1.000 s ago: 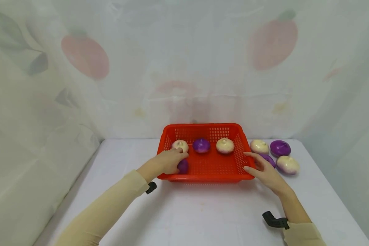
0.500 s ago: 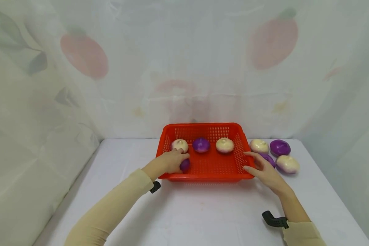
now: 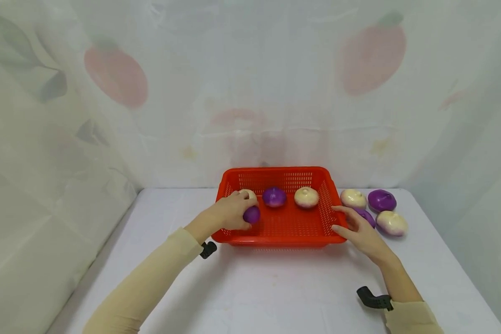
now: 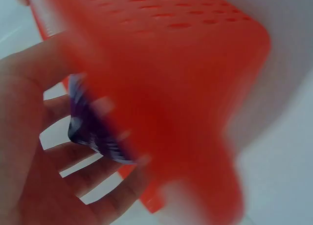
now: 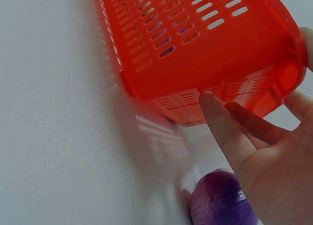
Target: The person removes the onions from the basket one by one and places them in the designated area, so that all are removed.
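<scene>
My left hand (image 3: 234, 211) holds a purple onion (image 3: 252, 214) over the left part of a red plastic basket (image 3: 275, 240). In the left wrist view its fingers curl behind the purple onion (image 4: 93, 127), partly hidden by the blurred basket wall (image 4: 161, 78). My right hand (image 3: 361, 232) grips the basket's right rim; the right wrist view shows its fingers (image 5: 220, 120) against the outer wall. Inside the basket lie a pale onion (image 3: 248, 194), half covered by the left hand, a purple onion (image 3: 274, 197) and a cream onion with a purplish base (image 3: 306, 197).
Right of the basket, cream onions (image 3: 353, 198) (image 3: 391, 223) and purple onions (image 3: 382, 201) (image 3: 364, 216) lie together on the white tabletop (image 3: 275, 287). One purple onion (image 5: 222, 200) is beneath the right hand in the right wrist view. A printed curtain (image 3: 267, 93) hangs behind the table.
My left hand has lifted the purple onion up from the basket's front left, now covering more of the pale onion. My right hand stays at the basket's right rim.
</scene>
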